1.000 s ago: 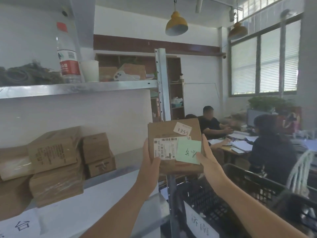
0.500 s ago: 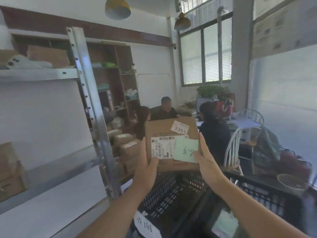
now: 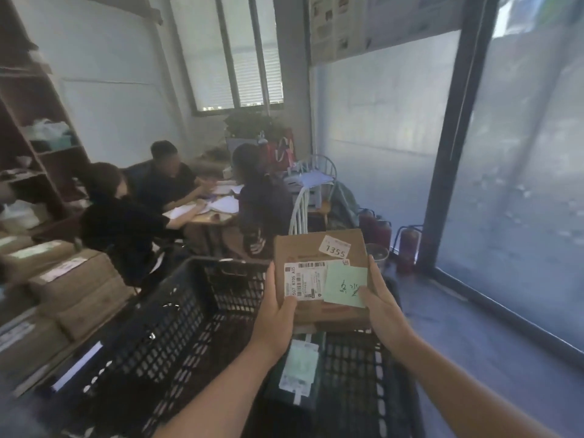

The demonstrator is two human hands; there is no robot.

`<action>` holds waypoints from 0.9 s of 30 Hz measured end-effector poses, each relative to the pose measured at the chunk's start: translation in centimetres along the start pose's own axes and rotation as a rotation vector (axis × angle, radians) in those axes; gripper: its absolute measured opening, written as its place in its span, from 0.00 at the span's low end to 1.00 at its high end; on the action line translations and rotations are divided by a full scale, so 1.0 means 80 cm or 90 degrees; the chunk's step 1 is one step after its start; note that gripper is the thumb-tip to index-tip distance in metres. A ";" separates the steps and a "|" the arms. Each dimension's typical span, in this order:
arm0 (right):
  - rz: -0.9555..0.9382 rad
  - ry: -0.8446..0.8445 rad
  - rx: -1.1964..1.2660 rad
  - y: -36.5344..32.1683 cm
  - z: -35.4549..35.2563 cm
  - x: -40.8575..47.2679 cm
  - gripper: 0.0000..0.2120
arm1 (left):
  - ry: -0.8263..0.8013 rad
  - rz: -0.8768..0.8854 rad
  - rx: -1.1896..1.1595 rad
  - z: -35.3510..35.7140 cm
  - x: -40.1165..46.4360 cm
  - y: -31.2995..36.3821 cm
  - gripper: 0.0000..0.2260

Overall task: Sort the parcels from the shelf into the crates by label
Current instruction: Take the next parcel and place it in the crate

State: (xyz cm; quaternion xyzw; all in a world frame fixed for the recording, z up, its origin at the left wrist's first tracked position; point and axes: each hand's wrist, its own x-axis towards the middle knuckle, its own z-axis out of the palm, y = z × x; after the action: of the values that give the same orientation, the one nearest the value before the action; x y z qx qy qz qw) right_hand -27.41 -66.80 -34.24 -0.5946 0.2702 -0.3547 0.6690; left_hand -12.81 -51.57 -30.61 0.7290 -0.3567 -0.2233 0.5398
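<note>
Once the view had swung from shelf to crates, both hands, left hand [image 3: 275, 314] and right hand [image 3: 380, 308], fingers curled round its sides, held the parcel [image 3: 319, 251] above the right crate [image 3: 363, 368] at five o'clock, ready for dropping.

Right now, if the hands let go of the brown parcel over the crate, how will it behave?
The parcel looks stiff: its cardboard edges stay straight between the left hand and right hand. It is probably light, since the fingers hold it loosely. Flat-sided, it should land without rolling in the black crate.

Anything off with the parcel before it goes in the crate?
The green sticky note on the parcel overlaps the shipping label, hiding its right part. The 1355 sticker sits askew. No damage visible.
</note>
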 end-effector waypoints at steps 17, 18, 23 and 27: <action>0.159 0.257 -0.531 0.099 -0.009 -0.008 0.27 | -0.268 -0.011 0.139 0.067 0.082 -0.148 0.30; 0.150 0.261 -0.549 0.100 -0.007 -0.003 0.27 | -0.267 -0.009 0.148 0.069 0.088 -0.149 0.30; 0.136 0.270 -0.639 0.116 -0.017 0.020 0.27 | -0.254 -0.012 0.165 0.078 0.101 -0.152 0.29; 0.138 0.233 -0.709 0.129 -0.017 0.026 0.31 | -0.267 -0.045 0.145 0.080 0.104 -0.169 0.29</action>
State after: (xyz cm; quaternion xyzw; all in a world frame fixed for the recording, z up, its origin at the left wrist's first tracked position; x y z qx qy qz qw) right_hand -25.68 -68.84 -44.48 -0.7544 0.5854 -0.1862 0.2316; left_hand -8.19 -59.75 -44.93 0.7347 -0.4584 -0.3471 0.3599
